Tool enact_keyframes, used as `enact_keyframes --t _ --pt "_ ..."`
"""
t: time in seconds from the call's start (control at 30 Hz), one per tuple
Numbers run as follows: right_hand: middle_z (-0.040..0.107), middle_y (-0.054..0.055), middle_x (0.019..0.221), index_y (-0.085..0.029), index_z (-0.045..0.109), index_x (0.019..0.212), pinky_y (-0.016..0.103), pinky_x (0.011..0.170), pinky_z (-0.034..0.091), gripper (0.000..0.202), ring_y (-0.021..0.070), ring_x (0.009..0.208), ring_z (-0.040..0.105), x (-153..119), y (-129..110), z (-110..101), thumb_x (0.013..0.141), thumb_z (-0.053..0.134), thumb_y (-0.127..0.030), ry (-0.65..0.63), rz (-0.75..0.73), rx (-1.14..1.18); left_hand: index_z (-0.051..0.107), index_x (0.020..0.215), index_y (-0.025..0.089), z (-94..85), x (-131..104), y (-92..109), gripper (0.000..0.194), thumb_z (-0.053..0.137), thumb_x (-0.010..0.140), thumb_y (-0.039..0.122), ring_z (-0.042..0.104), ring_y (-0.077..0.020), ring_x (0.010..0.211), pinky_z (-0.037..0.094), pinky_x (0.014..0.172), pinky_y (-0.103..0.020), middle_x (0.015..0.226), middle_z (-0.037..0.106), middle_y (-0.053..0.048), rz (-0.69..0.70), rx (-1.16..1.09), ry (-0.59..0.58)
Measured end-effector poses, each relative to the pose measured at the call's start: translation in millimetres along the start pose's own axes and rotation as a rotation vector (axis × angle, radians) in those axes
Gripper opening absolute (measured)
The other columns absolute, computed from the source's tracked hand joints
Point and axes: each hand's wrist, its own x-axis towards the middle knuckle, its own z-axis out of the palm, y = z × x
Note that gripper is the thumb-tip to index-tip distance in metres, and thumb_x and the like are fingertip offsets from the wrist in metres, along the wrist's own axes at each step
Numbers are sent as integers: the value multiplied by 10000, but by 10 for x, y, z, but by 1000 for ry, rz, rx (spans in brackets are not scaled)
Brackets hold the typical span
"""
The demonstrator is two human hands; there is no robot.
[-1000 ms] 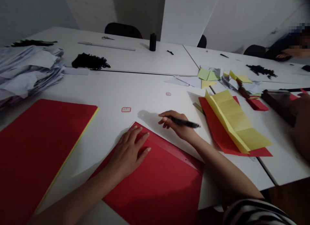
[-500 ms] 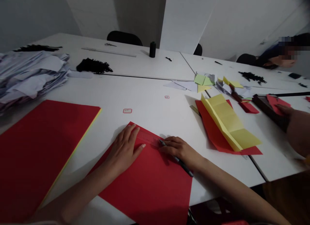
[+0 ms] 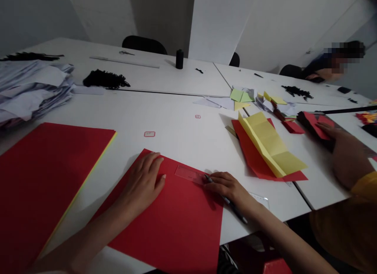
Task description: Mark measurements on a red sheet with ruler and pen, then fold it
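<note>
Since a moment ago the left hand (image 3: pixel 141 181) has slid nearer, off the clear ruler (image 3: pixel 191 174), and lies released, flat on the red sheet (image 3: pixel 176 223) at the bench's (image 3: pixel 176 120) near edge. The right hand (image 3: pixel 228 186), grip clenched on a black pen (image 3: pixel 232 207), touches the ruler's right end; the pen tip is hidden.

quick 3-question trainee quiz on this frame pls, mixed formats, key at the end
1. True or false: the left hand lies flat on the red sheet.
2. What does the right hand hold? A) scissors B) black pen C) glue stick
3. Fill in: the pen tip meets the edge of a clear ____ lying on the red sheet.

Key: 1 true; 2 B; 3 ruler
</note>
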Motion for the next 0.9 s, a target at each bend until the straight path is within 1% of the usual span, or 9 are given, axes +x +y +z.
enact_keyframes --t 0.1,0.23,0.37,0.53,0.67,0.77,0.9 --pt "616 76 1259 -266 505 1312 457 996 446 353 227 1234 494 141 -18 18 994 362 -216 10 -46 5 472 1245 192 -8 -17 130 326 438 941 303 446 -262 1251 444 1017 -441 1345 453 -107 51 -72 -22" --pt "623 78 1243 -248 529 1285 439 988 440 332 221 1204 509 307 -19 24 991 380 -207 -4 -64 -7 508 1231 199 35 -48 237 315 463 943 319 460 -255 1233 452 1012 -438 1333 478 -91 108 -118 -67" --pt "628 73 1214 -244 539 1273 420 952 447 325 225 1155 520 449 -6 17 980 410 -187 -24 -63 -26 510 1263 188 88 -53 223 341 462 949 313 454 -253 1237 440 1024 -439 1321 503 -91 151 -106 -88" --pt "647 80 1094 -212 551 1264 390 891 461 325 222 1044 527 647 -22 -2 966 430 -159 -58 -75 -48 409 1387 184 117 -46 192 458 455 955 329 438 -271 1256 443 1017 -467 1355 474 -107 100 -60 -110" --pt "633 88 1090 -206 544 1277 365 842 473 341 207 942 517 779 -30 10 968 410 -152 -58 -93 -27 449 1349 175 113 -56 198 438 465 953 362 427 -284 1267 442 1022 -474 1361 458 -114 86 -41 -107" --pt "640 82 1065 -209 549 1271 365 835 472 328 207 941 515 818 -10 51 987 387 -189 -46 -109 -9 448 1335 162 109 -62 198 432 468 952 360 412 -288 1282 442 1026 -470 1377 440 -123 86 -27 -92" --pt "646 82 1066 -212 566 1243 377 859 470 306 211 1003 522 782 36 96 995 386 -209 -12 -111 8 433 1339 169 116 -68 194 437 474 948 359 417 -287 1277 447 1022 -469 1385 440 -119 90 -11 -71"
